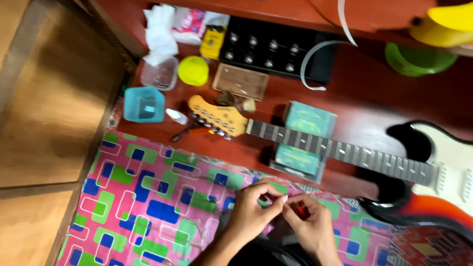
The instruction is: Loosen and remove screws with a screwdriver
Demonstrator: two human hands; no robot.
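Low in the middle of the frame, the person's two hands are meeting over a patterned cloth of pink, green and blue blocks. The left hand is curling its fingers inward, with thumb and forefinger pinching toward the other hand; whatever thin thing it is gripping is too small and blurred to tell. The right hand is closing around a small red object, which is showing between its fingers just beside the left fingertips.

Above the hands, an electric guitar is lying across the reddish wooden surface, its body at the right edge and its neck running leftward over a pair of teal boxes to the pale headstock. Toward the upper left, a small blue container, a clear plastic tub and a yellow-green lid are sitting close together. A black pedal unit with knobs is resting further up, near the top centre.
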